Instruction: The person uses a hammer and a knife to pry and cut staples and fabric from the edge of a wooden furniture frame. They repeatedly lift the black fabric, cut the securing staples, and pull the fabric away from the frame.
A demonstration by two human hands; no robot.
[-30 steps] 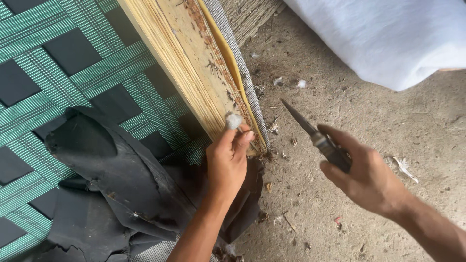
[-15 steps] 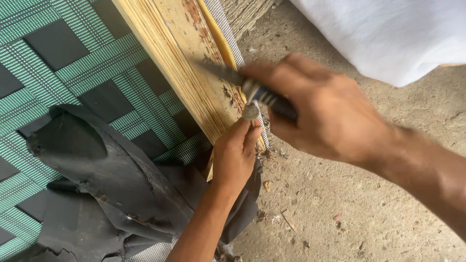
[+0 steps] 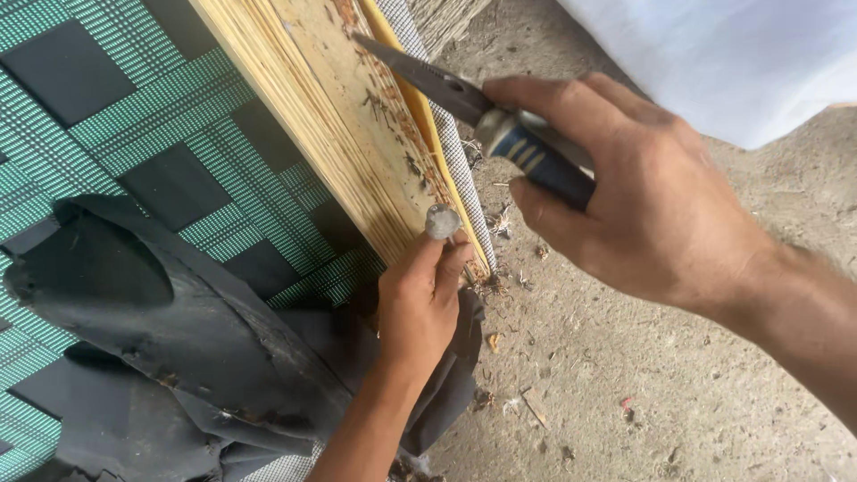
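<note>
My right hand (image 3: 652, 214) grips blue-handled pliers (image 3: 464, 98). Their closed pointed jaws lie against the face of a pale plywood board (image 3: 321, 116), near its staple-marked edge. Lower down, my left hand (image 3: 420, 308) reaches up from below. Its fingertips pinch a small grey metal piece (image 3: 442, 220) against the lower edge of the board. A yellow foam strip (image 3: 420, 98) and a grey woven fabric (image 3: 455, 152) run along the board's right side.
Green and black woven webbing (image 3: 116, 116) covers the frame at the left. Loose black cloth (image 3: 161, 321) hangs torn over it beside my left wrist. Dusty concrete floor (image 3: 625, 393) with scraps lies at the right, and white cloth (image 3: 714, 54) at the top right.
My right hand has swung in from the right with the pliers, and their tip now rests higher up the board. My left hand has stayed at the board's lower edge.
</note>
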